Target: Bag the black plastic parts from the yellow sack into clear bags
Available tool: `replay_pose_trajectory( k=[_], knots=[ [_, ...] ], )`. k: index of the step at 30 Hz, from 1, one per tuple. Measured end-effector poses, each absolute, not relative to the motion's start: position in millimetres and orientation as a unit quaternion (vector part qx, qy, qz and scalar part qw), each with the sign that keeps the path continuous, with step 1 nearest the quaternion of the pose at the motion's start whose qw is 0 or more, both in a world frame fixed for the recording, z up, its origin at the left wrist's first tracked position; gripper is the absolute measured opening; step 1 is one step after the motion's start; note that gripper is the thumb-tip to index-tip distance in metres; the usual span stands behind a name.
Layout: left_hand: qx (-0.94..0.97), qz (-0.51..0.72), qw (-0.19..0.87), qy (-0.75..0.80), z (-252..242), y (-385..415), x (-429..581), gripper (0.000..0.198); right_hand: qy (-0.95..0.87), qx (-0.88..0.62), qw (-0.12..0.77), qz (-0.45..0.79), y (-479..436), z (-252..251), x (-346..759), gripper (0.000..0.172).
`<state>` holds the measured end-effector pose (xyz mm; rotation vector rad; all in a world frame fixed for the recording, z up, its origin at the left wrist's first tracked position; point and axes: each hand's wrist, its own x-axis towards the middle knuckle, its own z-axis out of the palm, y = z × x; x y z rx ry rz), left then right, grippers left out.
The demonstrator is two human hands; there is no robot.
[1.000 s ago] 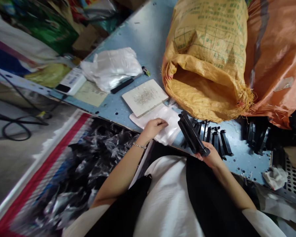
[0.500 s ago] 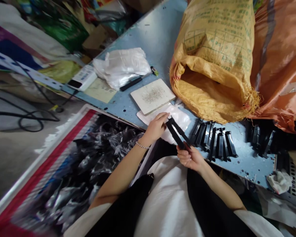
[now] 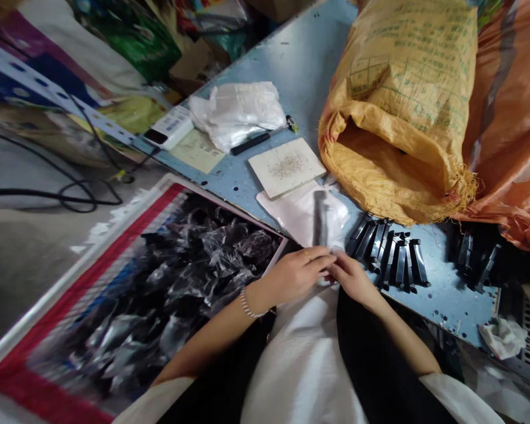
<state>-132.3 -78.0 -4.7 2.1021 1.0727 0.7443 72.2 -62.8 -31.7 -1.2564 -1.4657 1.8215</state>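
Note:
My left hand [image 3: 298, 274], with a bracelet at the wrist, meets my right hand [image 3: 353, 280] at the table's front edge. Both have their fingers closed together on the near end of a clear plastic bag [image 3: 335, 215]. A long dark piece [image 3: 320, 215] shows greyish through the plastic, pointing away from me; its near end is hidden by my fingers. Right of my hands, several slim black plastic parts [image 3: 400, 259] lie side by side on the blue table [image 3: 454, 303]. Beyond the bag sits a pale flat slab [image 3: 287, 168] with specks on top.
An open yellow woven sack [image 3: 397, 147] lies beyond the parts, beside an orange sack [image 3: 512, 135]. At left stands a red-and-white rimmed crate [image 3: 92, 277] of bagged black items. A stack of clear bags [image 3: 242, 112] and a black-handled tool [image 3: 251, 143] lie farther back.
The black parts, bare between my hands before, now show through a plastic bag. My hands have come together, the left moving down and right. The view has shifted slightly.

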Motion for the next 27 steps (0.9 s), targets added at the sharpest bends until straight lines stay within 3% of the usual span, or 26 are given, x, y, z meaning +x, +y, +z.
replay_pose_trajectory(
  k=[2,5,9,12,16,21,24,27],
  knots=[
    [0.780,0.252,0.297,0.491,-3.5,-92.7,-171.9,0.035,-0.634,-0.449,0.181,0.603,-61.3,-17.3,85.8,0.034],
    [0.733,0.152,0.247,0.615,-22.3,-113.9,-246.0,0.038,-0.724,-0.563,0.108,0.383,-52.2,-5.5,107.2,0.036],
    [0.684,0.052,0.210,0.697,-63.5,-116.6,-286.3,0.038,-0.731,-0.658,-0.084,0.159,-40.2,-9.6,113.4,0.043],
    [0.714,0.141,0.226,0.647,-76.9,-90.5,-237.7,0.034,-0.742,-0.644,-0.144,0.114,-36.9,-15.9,101.1,0.048],
    [0.753,0.260,0.192,0.574,-76.6,-40.2,-139.1,0.026,-0.749,-0.635,-0.156,0.109,-36.1,-19.5,87.5,0.044],
    [0.742,0.259,0.215,0.580,-80.3,1.5,-107.7,0.017,-0.716,-0.671,-0.058,0.184,-39.9,-22.2,106.6,0.032],
    [0.670,0.303,0.333,0.591,-83.6,14.6,-125.7,0.015,-0.622,-0.685,0.116,0.361,-48.1,-24.8,129.0,0.038],
    [0.588,0.336,0.445,0.586,-86.4,21.7,-137.6,0.012,-0.475,-0.608,0.304,0.559,-58.8,-29.5,136.7,0.044]
  ],
)
